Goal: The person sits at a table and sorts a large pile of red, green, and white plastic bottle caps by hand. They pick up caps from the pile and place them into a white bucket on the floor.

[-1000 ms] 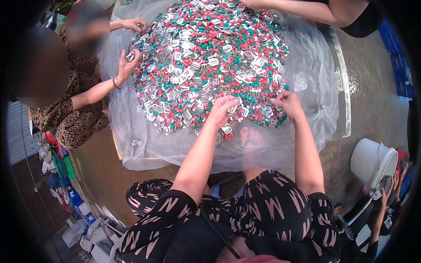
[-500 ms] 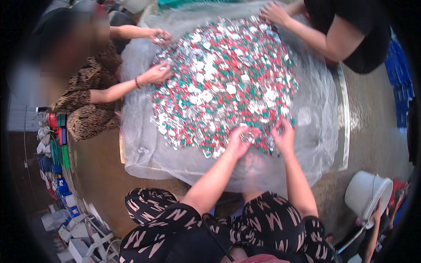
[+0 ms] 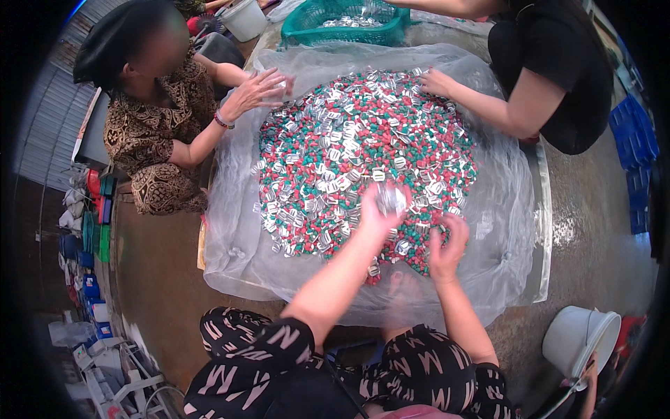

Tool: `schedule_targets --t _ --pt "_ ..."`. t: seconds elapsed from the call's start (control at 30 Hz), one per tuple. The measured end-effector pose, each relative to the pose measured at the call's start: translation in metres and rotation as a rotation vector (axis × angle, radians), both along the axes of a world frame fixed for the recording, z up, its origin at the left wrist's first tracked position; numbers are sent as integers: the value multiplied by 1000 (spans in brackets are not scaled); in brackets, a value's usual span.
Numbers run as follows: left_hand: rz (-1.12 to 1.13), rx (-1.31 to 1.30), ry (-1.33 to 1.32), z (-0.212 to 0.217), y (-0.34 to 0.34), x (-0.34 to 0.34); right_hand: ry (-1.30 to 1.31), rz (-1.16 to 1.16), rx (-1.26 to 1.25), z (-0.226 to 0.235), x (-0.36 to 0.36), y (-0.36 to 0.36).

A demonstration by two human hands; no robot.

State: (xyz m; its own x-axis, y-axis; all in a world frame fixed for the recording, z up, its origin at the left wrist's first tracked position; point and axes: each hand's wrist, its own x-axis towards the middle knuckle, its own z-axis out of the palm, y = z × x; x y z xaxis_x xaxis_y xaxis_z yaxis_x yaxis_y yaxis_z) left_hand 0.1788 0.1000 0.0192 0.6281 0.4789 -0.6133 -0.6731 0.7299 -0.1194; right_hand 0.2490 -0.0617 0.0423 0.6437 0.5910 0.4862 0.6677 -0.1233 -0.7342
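Clearly, the heaped pile (image 3: 356, 157) is a mixture: small, rounded red and green lumps, packed closely, with many flat silver pieces (image 3: 378, 174) strewn through and over them. These look like slotted buckles, squarish, with bars across the openings; some catch the light so strongly that they read as white. They lie at all angles, thickest across the middle and left of the heap, with looser ones at its near edge. The whole pile rests on a crumpled, translucent mesh sheet (image 3: 241, 258) spread over a low desk (image 3: 542, 241).

As for the person's hands, the left hand (image 3: 379, 211) is turned up above the near part of the heap, its fingers cupped round a shiny silver cluster (image 3: 392, 200), too blurred to count. The right hand (image 3: 449, 253) is at the near right edge of the pile, half open, thumb apart from the bent fingers; whether any small piece sits between them I cannot tell.

Across the heap, a co-worker's hand (image 3: 437, 82) touches its far right edge. Beyond the sheet, a green basket (image 3: 293, 33) holds more silver buckles (image 3: 352, 21)
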Motion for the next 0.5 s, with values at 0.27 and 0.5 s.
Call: schedule_targets --t 0.27,0.5 --pt "-15 879 129 217 227 59 198 -329 -45 -54 43 -29" --pt "-314 795 257 71 119 -9 221 -315 -246 -84 57 -60"
